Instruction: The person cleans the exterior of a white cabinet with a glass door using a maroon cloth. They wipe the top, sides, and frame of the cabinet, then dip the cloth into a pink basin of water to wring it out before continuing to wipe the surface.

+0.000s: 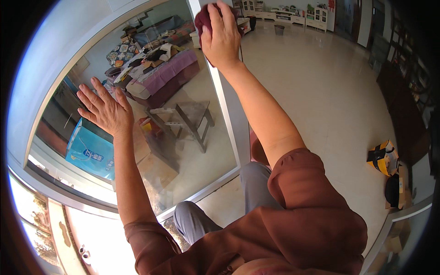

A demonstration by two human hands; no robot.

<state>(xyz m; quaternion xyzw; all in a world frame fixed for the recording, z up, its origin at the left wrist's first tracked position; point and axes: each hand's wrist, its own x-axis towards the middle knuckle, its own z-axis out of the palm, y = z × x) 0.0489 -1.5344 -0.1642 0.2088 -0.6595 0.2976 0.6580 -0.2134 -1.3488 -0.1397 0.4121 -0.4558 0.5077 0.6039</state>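
Note:
My right hand (222,43) is raised at the top of the view, its fingers spread over a folded dark maroon cloth (202,16). It presses the cloth to the upright stile (239,123) of a white-framed glass door. On the left, my left hand (109,110) holds nothing; its fingers are apart and the palm faces the glass pane (220,154). Whether that palm touches the glass is unclear. Through the pane, near my left wrist, a blue bag (86,147) with printed writing shows beside a cardboard box (156,170).
Behind the glass stand a wooden stool (192,115) and a sofa bed (178,72) piled with clothes. Tiled floor (319,89) stretches to the right, with a waste bin (279,30) far off and a yellow-black bag (381,158) by the wall. Another glazed frame (395,223) is at lower right.

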